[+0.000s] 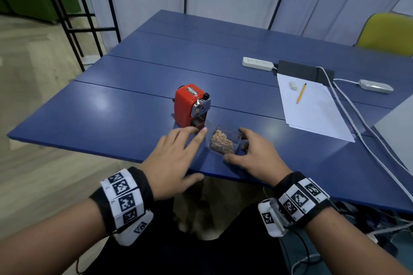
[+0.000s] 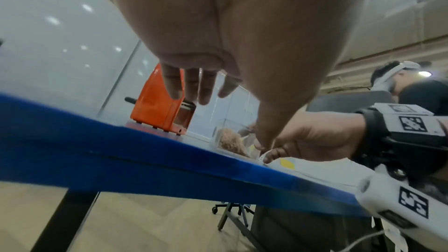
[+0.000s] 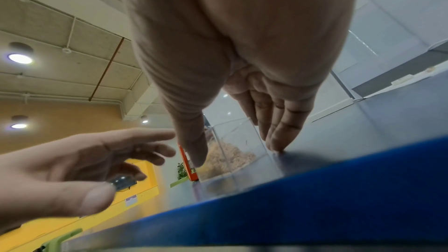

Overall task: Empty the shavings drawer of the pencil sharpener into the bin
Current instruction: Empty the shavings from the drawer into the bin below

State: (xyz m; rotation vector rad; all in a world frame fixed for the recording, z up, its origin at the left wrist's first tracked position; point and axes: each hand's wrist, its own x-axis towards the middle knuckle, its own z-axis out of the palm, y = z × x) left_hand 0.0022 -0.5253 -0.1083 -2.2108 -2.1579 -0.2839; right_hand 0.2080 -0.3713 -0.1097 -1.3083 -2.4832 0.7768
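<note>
The left hand (image 1: 173,159) is hovering over the near edge of the blue tabletop (image 1: 100,116) with its fingers spread and nearly straight, holding nothing, its fingertips reaching toward the base of the red, box-shaped metal pencil sharpener (image 1: 190,105); whether they are touching it cannot be told. The right hand (image 1: 257,156) is flanking the clear plastic shavings drawer (image 1: 224,140), thumb on the near side and fingers on the far right side. In the right wrist view the thumb is lying against the drawer's wall, the fingertips (image 3: 276,146) are coming down to the tabletop just beside it, and the fingers are fairly straight, not wrapped round it. The drawer is standing upright on the tabletop, fully out of the sharpener and just to its right and nearer the person, holding a heap of light brown pencil shavings (image 1: 221,139). The sharpener's slot at the bottom front is gaping open. Further right, a sheet of white paper (image 1: 312,107) is lying flat with a yellow pencil (image 1: 301,93) and a small white eraser (image 1: 293,85) on it. Beyond it a white power strip (image 1: 258,63) is resting on the tabletop, and a yellow chair (image 1: 386,33) is standing at the far edge.
</note>
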